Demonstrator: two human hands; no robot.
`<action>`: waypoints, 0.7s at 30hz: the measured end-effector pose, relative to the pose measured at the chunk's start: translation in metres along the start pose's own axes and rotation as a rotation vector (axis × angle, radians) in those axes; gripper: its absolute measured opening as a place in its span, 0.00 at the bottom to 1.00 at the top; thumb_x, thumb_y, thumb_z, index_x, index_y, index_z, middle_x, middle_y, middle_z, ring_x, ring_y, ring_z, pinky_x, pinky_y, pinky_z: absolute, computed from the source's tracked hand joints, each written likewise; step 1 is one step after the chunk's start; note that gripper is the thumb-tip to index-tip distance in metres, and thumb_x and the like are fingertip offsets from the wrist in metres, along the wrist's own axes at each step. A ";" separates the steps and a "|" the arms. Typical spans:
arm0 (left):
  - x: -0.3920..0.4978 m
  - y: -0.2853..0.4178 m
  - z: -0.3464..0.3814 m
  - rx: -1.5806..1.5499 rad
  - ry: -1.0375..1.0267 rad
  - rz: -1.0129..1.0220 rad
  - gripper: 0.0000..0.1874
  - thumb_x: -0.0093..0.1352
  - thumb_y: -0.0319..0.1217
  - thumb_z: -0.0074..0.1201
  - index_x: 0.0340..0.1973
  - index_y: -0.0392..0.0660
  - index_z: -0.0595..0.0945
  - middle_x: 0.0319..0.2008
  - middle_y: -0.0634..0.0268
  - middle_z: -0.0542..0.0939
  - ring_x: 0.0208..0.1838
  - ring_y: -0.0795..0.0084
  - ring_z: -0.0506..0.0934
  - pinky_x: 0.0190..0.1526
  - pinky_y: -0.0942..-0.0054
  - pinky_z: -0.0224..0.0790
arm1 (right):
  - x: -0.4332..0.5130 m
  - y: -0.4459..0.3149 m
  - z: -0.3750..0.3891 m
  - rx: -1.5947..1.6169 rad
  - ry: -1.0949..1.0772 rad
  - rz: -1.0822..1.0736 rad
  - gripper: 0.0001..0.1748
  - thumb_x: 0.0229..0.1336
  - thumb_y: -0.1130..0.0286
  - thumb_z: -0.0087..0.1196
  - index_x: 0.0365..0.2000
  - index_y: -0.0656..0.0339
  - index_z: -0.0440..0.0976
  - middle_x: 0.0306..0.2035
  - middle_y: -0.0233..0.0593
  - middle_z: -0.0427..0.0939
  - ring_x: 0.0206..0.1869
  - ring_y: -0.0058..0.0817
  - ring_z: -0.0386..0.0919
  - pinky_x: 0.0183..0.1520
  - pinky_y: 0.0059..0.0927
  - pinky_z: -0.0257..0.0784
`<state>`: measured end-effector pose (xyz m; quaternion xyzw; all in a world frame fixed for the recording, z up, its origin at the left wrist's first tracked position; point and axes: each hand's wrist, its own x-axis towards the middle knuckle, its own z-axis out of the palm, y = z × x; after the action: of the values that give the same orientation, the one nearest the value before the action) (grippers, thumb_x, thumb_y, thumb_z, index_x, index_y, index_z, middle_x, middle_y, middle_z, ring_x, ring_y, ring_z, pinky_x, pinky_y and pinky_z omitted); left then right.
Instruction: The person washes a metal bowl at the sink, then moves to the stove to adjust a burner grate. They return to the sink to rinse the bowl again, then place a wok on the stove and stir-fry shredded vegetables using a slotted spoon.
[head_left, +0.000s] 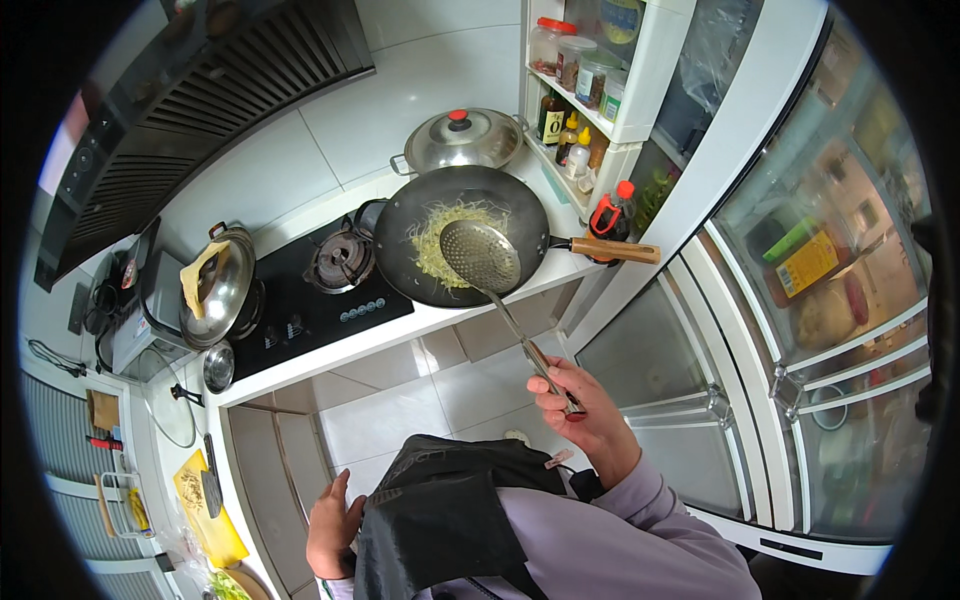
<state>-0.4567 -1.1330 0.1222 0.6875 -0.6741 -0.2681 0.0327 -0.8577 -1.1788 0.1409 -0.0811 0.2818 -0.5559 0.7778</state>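
Observation:
My right hand (576, 401) grips the metal handle of a perforated skimmer (480, 255). The bowl of the skimmer is over the right part of a pile of bean sprouts (431, 240); whether it touches them I cannot tell. The sprouts lie in a dark wok (517, 202), whose wooden handle (615, 250) points right. Beside my dark apron (442, 517), my left hand (335, 521) is low on the left, holding nothing, with its fingers apart.
A black gas hob (300, 300) adjoins the wok on the left, with a lidded pan (232, 277) at its far end. Behind the wok sits a domed lid (465, 142). A red-capped bottle (611, 206) stands near the wok handle. Farther left lies a yellow cutting board (217, 525) with a knife (211, 480).

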 end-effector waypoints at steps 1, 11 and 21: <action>0.000 0.000 0.000 0.000 0.004 0.007 0.28 0.63 0.32 0.60 0.58 0.41 0.73 0.47 0.43 0.79 0.49 0.42 0.78 0.49 0.54 0.72 | 0.000 0.000 -0.001 0.026 -0.016 -0.006 0.15 0.66 0.69 0.48 0.51 0.59 0.62 0.37 0.36 0.73 0.28 0.15 0.65 0.29 0.18 0.62; 0.001 0.004 0.000 -0.003 0.004 0.016 0.27 0.63 0.32 0.60 0.58 0.41 0.72 0.47 0.42 0.79 0.49 0.41 0.77 0.49 0.54 0.72 | 0.006 0.000 -0.006 0.148 -0.061 0.023 0.16 0.66 0.70 0.48 0.51 0.60 0.62 0.36 0.37 0.72 0.28 0.15 0.65 0.27 0.16 0.61; 0.009 0.012 -0.001 0.040 -0.004 0.043 0.27 0.63 0.32 0.60 0.58 0.41 0.73 0.48 0.44 0.79 0.49 0.43 0.78 0.49 0.55 0.72 | 0.004 -0.007 -0.003 -0.130 0.028 -0.012 0.17 0.66 0.70 0.46 0.53 0.59 0.59 0.35 0.38 0.71 0.28 0.18 0.67 0.28 0.22 0.65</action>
<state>-0.4679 -1.1432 0.1248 0.6729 -0.6939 -0.2551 0.0235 -0.8640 -1.1841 0.1406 -0.1252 0.3275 -0.5421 0.7637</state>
